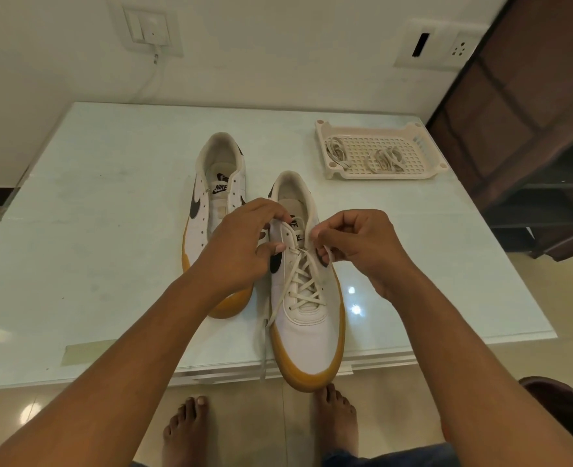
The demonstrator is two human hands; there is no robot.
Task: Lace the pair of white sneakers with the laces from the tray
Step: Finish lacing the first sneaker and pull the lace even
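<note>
Cream lace [307,284] is pinched in the curled fingers of the right hand [356,244] beside an upper eyelet. The left hand [241,244] grips the eyelet flap of the half-laced sneaker [308,335], toe overhanging the glass table [110,197]. Threading the top holes likely comes next. The unlaced sneaker [217,183] lies just left, and spare laces [384,160] sit in the tray [379,176].

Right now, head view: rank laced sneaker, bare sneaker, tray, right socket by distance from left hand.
1. Laced sneaker, gripped by left hand.
2. Bare sneaker, just left, beside it.
3. Tray, table's far right.
4. Right socket, on the wall behind.
</note>
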